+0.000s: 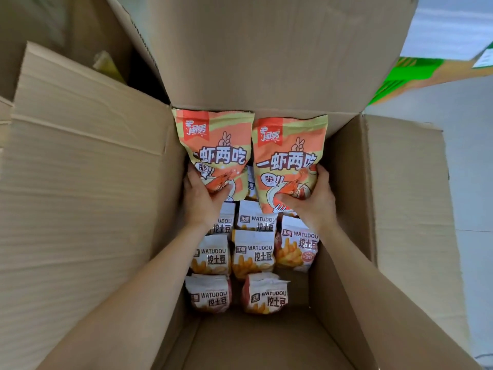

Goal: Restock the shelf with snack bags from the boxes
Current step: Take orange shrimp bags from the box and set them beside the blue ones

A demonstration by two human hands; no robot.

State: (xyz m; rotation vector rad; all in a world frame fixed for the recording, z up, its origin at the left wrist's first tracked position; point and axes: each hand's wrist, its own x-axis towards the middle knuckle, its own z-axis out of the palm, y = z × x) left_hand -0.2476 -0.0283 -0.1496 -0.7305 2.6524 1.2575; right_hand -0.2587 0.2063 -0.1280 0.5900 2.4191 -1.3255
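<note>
Open cardboard box [344, 198] viewed from above, flaps folded outward on all sides. Both bare forearms reaching down into it.

Left hand [202, 198] closed around the lower edge of an orange shrimp bag [216, 145], thumb across the front over the shrimp picture, fingers behind. Bag held upright, top near the far wall of the box.

Right hand [312, 201] closed likewise on a second shrimp bag [288, 156], thumb on the front, fingers wrapped round its right edge. Second bag upright, just beside the first, edges near or touching at mid-height; cannot tell which. Both bags raised above the lower layer.

Beneath and nearer the camera: white potato-stick bags [253, 252] marked WATUDOU, lying in rough rows on the box floor, seven or so visible, some partly covered by the hands and wrists. Nearest two [209, 293] lying side by side with a gap between. Bare cardboard floor [256, 340] showing in the near part of the box.

To the left, a stack of flattened cardboard [66, 182]. Upper right, beyond the far flap, a green-and-tan carton [416, 73], blurred. Pale floor [469, 161] to the right.
</note>
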